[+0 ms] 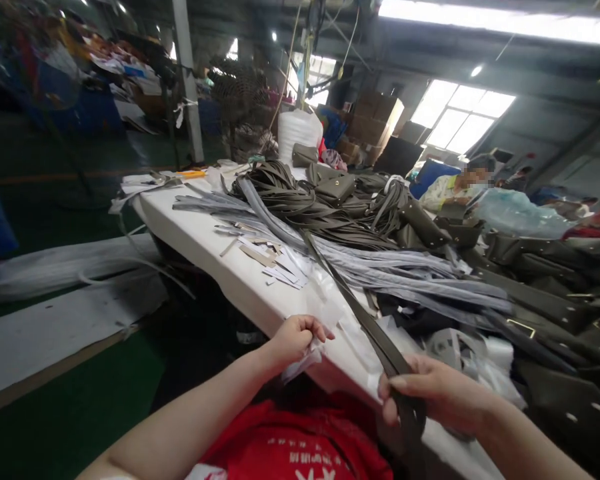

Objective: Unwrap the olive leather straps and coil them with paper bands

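Observation:
My right hand (430,393) is closed around a dark olive strap (353,300), which runs up and away across the table toward the heap of straps. Below that hand the strap's near part hangs in a fold. At the table's near edge, my left hand (300,340) is closed on a crumpled piece of thin white wrapping (303,363). Bundles of dark straps (275,193) lie further back on the white table (200,247). Long grey wrapped strips (410,270) stretch across the middle, in front of those bundles.
Paper and strap scraps (267,257) lie on the table left of the strips. Dark bags (540,287) are piled at right, with clear tape rolls (455,347) nearer me. A co-worker (445,190) sits beyond the pile. A grey post (189,80) rises behind the table.

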Available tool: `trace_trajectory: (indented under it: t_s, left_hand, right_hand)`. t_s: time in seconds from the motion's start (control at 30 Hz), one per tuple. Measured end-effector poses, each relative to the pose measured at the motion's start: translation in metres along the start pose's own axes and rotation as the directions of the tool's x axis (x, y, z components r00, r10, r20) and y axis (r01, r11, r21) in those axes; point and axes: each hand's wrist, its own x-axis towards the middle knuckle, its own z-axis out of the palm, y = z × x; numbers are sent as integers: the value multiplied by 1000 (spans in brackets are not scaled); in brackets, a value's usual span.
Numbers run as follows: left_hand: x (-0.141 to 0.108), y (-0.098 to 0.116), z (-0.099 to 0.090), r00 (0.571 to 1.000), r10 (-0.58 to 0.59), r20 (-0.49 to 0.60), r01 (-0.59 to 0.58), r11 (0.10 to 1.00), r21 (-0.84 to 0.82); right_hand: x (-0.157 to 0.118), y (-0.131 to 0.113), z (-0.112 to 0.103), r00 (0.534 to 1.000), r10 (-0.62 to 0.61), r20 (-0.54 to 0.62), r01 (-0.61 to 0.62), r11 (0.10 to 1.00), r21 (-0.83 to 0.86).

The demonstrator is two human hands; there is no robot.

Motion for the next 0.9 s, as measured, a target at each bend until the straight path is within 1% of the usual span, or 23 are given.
trace_trajectory:
  t_s: [0.03, 0.07, 0.1, 0.13, 0.17, 0.2, 0.23, 0.27, 0.33, 0.4, 0.47, 0.5, 0.53, 0.57, 0.6, 0.67, 0.7, 0.73, 0.77, 0.8, 0.83, 0.87, 0.9]
  left_hand:
    - [-8, -1, -2, 1000, -15, 21, 15, 1000, -3]
    - [-15, -2, -3, 999, -25, 39, 25, 1000, -12]
    - [-22, -2, -4, 998, -31, 56, 33, 999, -21]
    - [-28, -3, -3, 997, -33, 67, 35, 999, -31]
    - [-33, -4, -2, 996, -33, 79, 36, 999, -40]
    - [-38, -4, -1, 996, -31, 89, 35, 998, -44]
    - [-42, -5, 1, 994, -36, 104, 40, 998, -39]
    - [-46, -6, 4, 991, -50, 125, 54, 998, -27]
    - [-51, -10, 7, 979, -92, 182, 88, 996, 28]
    - [-54, -15, 8, 964, -125, 234, 105, 990, 94]
    - [-54, -21, 7, 961, -137, 241, 105, 984, 141]
    - [-54, -24, 6, 964, -134, 229, 99, 982, 160]
    - [-53, -26, 5, 971, -122, 208, 85, 980, 178]
    - [-52, -27, 4, 977, -101, 190, 62, 978, 201]
    - [-51, -27, 4, 981, -76, 177, 35, 974, 224]
    - [-49, -27, 4, 984, -38, 171, -7, 968, 253]
    - [-48, -26, 5, 985, -29, 172, -16, 966, 259]
    - [-48, -24, 6, 985, -26, 171, -20, 965, 262]
    - [-47, -24, 6, 986, -20, 165, -24, 964, 267]
    - [-46, -23, 6, 988, -8, 154, -35, 960, 278]
    - [-46, -23, 5, 990, 8, 142, -50, 954, 297]
    - [-45, -24, 3, 992, 22, 127, -62, 946, 317]
    - [-45, -25, 1, 993, 31, 115, -68, 939, 336]
  right_hand:
    - [-1, 10, 4, 999, -17, 27, 18, 1000, -25]
    - [0, 17, 7, 998, -58, 21, 60, 997, -58]
    - [2, 23, 10, 992, -122, -24, 119, 989, -92]
    - [7, 28, 12, 975, -195, -107, 182, 976, -118]
    - [13, 32, 14, 939, -269, -212, 245, 960, -132]
    - [22, 35, 17, 885, -338, -320, 311, 941, -133]
    - [32, 37, 19, 821, -395, -412, 380, 917, -122]
    - [43, 38, 20, 758, -439, -483, 449, 888, -101]
    - [61, 37, 20, 664, -490, -565, 571, 820, -40]
    - [73, 31, 14, 580, -514, -633, 670, 743, 10]
    - [76, 25, 1, 485, -509, -711, 743, 668, 30]
    - [76, 22, -5, 450, -501, -739, 766, 642, 31]
    - [75, 21, -10, 438, -494, -751, 772, 634, 34]
    - [75, 22, -12, 459, -490, -741, 760, 648, 42]
    - [76, 25, -12, 510, -488, -708, 728, 684, 53]
    - [81, 36, -4, 652, -472, -593, 614, 788, 48]
    - [85, 43, 2, 713, -455, -534, 547, 837, 18]
    - [89, 50, 8, 754, -436, -491, 488, 872, -25]
    - [92, 57, 14, 774, -426, -469, 446, 892, -73]
    - [93, 61, 17, 771, -430, -470, 428, 896, -118]
    - [93, 64, 19, 745, -452, -492, 434, 887, -157]
    - [91, 64, 18, 698, -483, -528, 458, 869, -189]
    - [87, 63, 16, 632, -521, -574, 497, 841, -215]
